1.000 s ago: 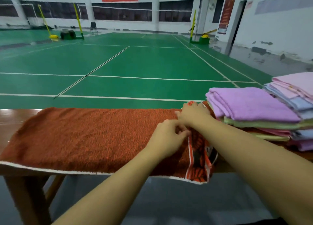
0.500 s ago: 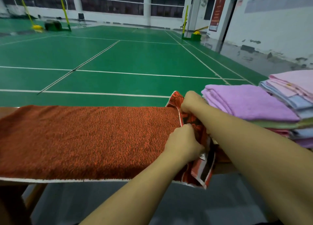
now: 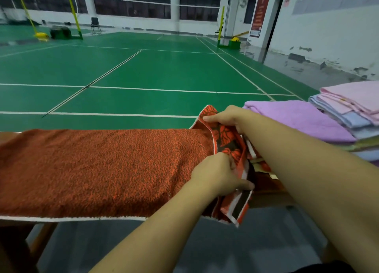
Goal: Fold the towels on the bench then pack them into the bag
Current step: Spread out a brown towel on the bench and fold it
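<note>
A long orange-red towel (image 3: 98, 170) lies spread along the wooden bench (image 3: 266, 196). Its right end is lifted and turned over, showing a red, black and white leaf pattern. My right hand (image 3: 227, 117) pinches the far corner of that end, raised above the bench. My left hand (image 3: 219, 175) grips the near corner at the front edge, where the patterned border hangs down. To the right sits a stack of folded towels with a purple towel (image 3: 297, 118) on top. No bag is in view.
A second pile of pink and blue folded towels (image 3: 348, 108) stands at the far right. Behind the bench stretches a green badminton court with net posts. Grey floor lies below the bench's front edge, and a bench leg shows at lower left.
Both hands have taken the towel's right end by its corners and lifted it off the bench, turning up the patterned underside. The right hand has risen higher.
</note>
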`<state>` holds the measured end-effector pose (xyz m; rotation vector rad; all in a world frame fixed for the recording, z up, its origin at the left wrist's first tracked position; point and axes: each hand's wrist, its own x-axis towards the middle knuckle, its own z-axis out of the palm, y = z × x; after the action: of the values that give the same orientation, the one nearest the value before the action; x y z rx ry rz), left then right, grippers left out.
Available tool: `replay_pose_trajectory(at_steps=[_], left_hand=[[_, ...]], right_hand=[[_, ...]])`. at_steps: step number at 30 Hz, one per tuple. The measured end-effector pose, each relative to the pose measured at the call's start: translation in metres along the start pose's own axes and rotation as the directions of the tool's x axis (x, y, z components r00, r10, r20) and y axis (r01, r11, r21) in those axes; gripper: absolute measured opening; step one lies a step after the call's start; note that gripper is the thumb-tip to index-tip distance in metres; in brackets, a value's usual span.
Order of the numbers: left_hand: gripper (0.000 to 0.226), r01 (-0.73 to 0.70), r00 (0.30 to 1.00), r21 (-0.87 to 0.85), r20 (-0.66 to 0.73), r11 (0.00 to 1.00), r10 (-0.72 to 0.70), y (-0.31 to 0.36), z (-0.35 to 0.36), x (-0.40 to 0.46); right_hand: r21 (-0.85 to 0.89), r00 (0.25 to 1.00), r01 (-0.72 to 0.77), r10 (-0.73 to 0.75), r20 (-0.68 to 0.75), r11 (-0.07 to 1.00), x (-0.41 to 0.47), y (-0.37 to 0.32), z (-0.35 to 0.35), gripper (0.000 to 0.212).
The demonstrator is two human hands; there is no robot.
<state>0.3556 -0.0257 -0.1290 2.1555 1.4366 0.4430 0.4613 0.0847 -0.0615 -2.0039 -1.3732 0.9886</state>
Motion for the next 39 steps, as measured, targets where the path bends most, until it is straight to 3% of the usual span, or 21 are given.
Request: replay_pose_trajectory(at_steps=[5,9,12,15,17,19,21,23,31,39], left_hand=[[0.065,0.094,0.990,0.061,-0.114,0.994,-0.086,0.002,0.004,0.000],[0.048,0.071,0.988,0.022,-0.137,0.997,-0.067,0.001,0.006,0.000],[0.036,0.033,0.971,-0.185,-0.228,0.982,-0.076,-0.003,0.003,0.001],[0.035,0.008,0.950,-0.365,-0.288,0.931,-0.121,-0.006,-0.003,0.006],[0.037,-0.010,0.952,-0.552,-0.261,0.834,-0.162,-0.006,-0.014,0.009],[0.040,-0.033,0.966,-0.803,-0.178,0.595,-0.187,-0.006,-0.029,0.010],[0.038,-0.003,0.980,-0.941,-0.069,0.338,-0.185,-0.001,-0.043,0.003],[0.041,0.050,0.986,-0.972,0.011,0.229,-0.167,0.002,-0.048,-0.002],[0.041,0.090,0.983,-0.994,0.079,0.058,-0.164,0.027,-0.050,0.000],[0.047,0.066,0.997,-0.998,0.066,-0.003,-0.031,0.069,-0.044,0.013]], right_hand=[[0.272,0.999,-0.034,0.021,0.048,0.962,0.008,0.003,0.003,0.080],[0.323,0.999,0.035,-0.032,-0.015,0.946,0.011,0.005,0.002,0.093],[0.349,0.994,0.105,-0.110,-0.006,0.931,0.001,0.000,-0.002,0.059],[0.416,0.990,0.131,-0.140,-0.009,0.900,0.002,-0.002,-0.007,0.043],[0.489,0.991,0.121,-0.130,-0.015,0.864,0.006,-0.004,-0.011,0.016],[0.551,0.996,0.091,-0.081,-0.042,0.830,0.013,-0.005,-0.015,0.020],[0.609,0.996,0.088,-0.056,-0.071,0.788,0.016,-0.006,-0.017,0.019],[0.656,0.995,0.093,-0.045,-0.089,0.749,0.019,-0.006,-0.018,0.020],[0.624,0.983,0.146,-0.041,-0.179,0.768,0.021,-0.007,-0.039,0.030],[0.565,0.962,0.235,-0.105,-0.253,0.791,0.005,-0.017,-0.111,0.028]])
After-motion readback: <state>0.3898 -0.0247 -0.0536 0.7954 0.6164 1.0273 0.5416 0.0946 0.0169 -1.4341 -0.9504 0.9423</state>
